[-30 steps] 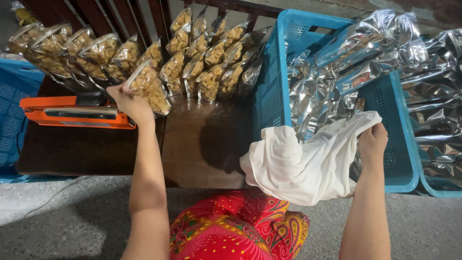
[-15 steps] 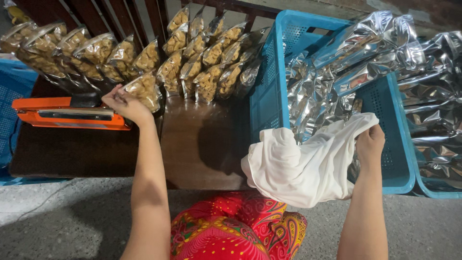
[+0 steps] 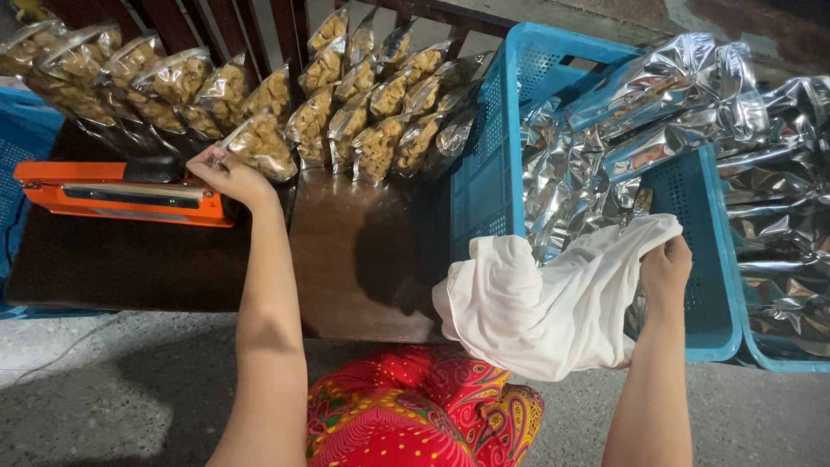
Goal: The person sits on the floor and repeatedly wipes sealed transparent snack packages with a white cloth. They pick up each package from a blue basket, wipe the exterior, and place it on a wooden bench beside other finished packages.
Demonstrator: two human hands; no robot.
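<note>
My left hand (image 3: 226, 175) reaches forward and grips the lower edge of a clear snack bag (image 3: 259, 143) at the front of a row of filled bags (image 3: 363, 104) leaning on the dark wooden table (image 3: 354, 251). The hand is right beside the end of an orange heat sealer (image 3: 121, 192). My right hand (image 3: 666, 270) clutches a white cloth (image 3: 545, 303) that hangs bunched over the near rim of a blue plastic crate (image 3: 493, 164). Silver foil pouches (image 3: 605, 130) fill that crate.
A second blue crate (image 3: 778, 355) with more silver pouches sits at the right. Another blue crate (image 3: 22, 147) shows at the far left. Dark wooden slats (image 3: 251, 35) stand behind the bags. My red patterned clothing (image 3: 415, 411) is below, over grey concrete floor (image 3: 104, 389).
My left hand has slid down and right along the snack bags, toward the sealer's end. My right hand still holds the white cloth in about the same place.
</note>
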